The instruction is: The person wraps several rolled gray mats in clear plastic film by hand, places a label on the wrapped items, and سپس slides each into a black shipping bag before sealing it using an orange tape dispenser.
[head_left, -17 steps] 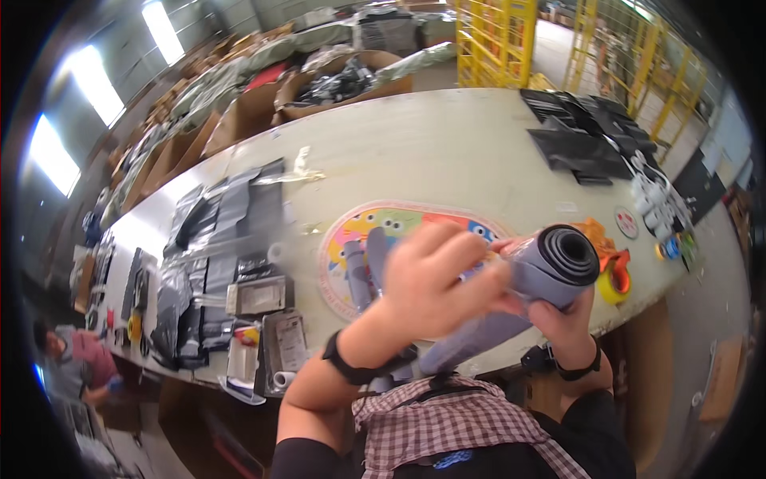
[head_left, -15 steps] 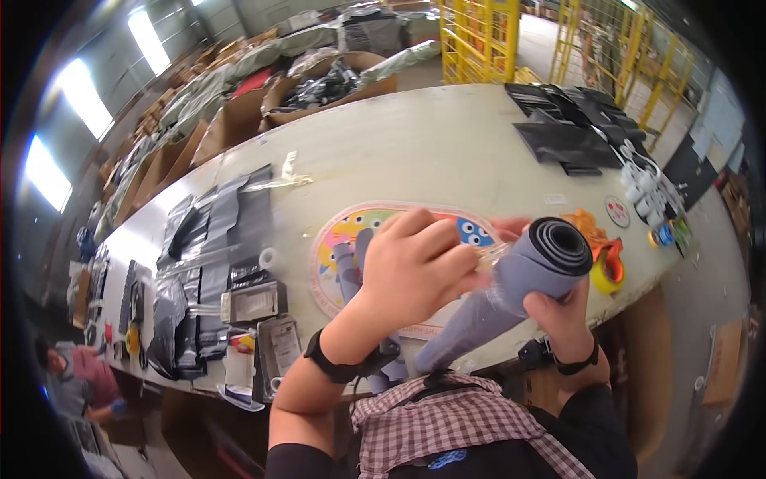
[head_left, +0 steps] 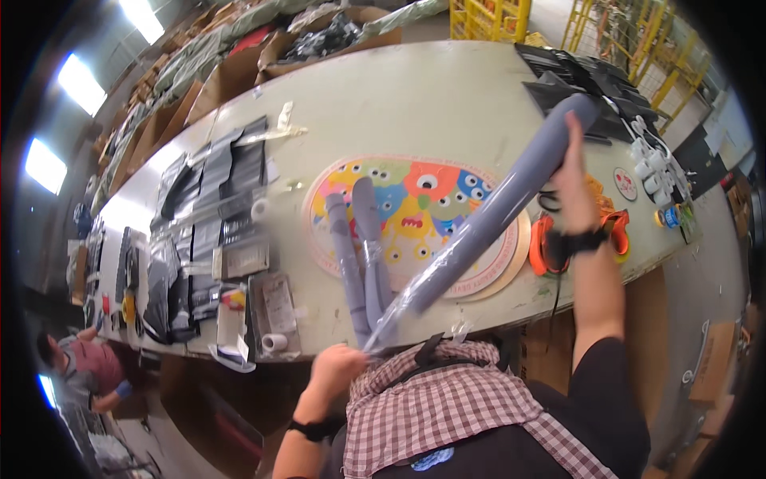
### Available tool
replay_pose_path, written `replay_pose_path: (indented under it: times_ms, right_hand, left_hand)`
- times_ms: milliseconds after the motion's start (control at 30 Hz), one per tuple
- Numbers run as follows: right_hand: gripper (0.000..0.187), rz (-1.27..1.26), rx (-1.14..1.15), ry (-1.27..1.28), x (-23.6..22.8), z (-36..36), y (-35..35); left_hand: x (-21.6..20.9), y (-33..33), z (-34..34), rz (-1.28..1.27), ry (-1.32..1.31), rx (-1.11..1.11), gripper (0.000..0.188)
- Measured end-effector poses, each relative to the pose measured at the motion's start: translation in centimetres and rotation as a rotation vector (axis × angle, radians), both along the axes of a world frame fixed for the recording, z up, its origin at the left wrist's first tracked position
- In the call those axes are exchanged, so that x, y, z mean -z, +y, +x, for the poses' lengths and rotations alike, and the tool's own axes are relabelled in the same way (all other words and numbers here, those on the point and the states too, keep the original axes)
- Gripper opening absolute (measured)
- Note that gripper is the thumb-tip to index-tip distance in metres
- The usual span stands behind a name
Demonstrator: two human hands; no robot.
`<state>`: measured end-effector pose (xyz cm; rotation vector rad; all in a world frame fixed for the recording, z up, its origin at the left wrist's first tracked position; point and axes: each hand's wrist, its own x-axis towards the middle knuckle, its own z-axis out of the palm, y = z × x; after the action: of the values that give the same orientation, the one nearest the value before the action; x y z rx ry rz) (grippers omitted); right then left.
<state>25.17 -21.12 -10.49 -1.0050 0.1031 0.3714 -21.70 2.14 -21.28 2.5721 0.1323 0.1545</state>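
A warehouse or workshop, seemingly: long worktable (head_left: 391,96), big open cartons (head_left: 231,78), yellow barred frames (head_left: 488,21)

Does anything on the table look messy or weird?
A little messy: the shiny black plastic sheets on the left lie rumpled and overlapping, and a crinkled, pale yellowish strip lies loose beside them. The long grey wrapped roll slants, but it's being held. I see nothing spilled.

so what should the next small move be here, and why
Probably have the left hand draw the clear film snug at the lower end of the grey roll: that hand is closed by the end, where the film seems to narrow beyond the roll, while the right hand supports the upper part.
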Motion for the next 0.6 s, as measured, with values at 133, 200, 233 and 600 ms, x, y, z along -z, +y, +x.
replay_pose_path:
  times_ms: [133, 200, 233, 600]
  right_hand:
    - [0.073, -0.012, -0.060, 0.052, 1.9, 9.3, -3.6]
    - [0.075, -0.073, -0.122, -0.047, 3.5, 11.0, -2.2]
    - [0.077, -0.127, -0.106, -0.055, 4.3, 11.4, -1.7]
    - [0.053, -1.487, -0.334, -1.099, 17.7, -4.1, 4.3]
  left_hand:
    - [0.9, -0.2, -14.1, 0.082, 0.137, -0.317, 0.027]
    - [5.7, -2.7, -23.1, 0.117, 0.279, -0.530, 0.034]
    - [9.3, -3.3, -31.1, 0.131, 0.547, -0.715, 0.028]
    - [17.8, -14.1, -46.2, 0.079, 1.185, -0.907, 0.035]
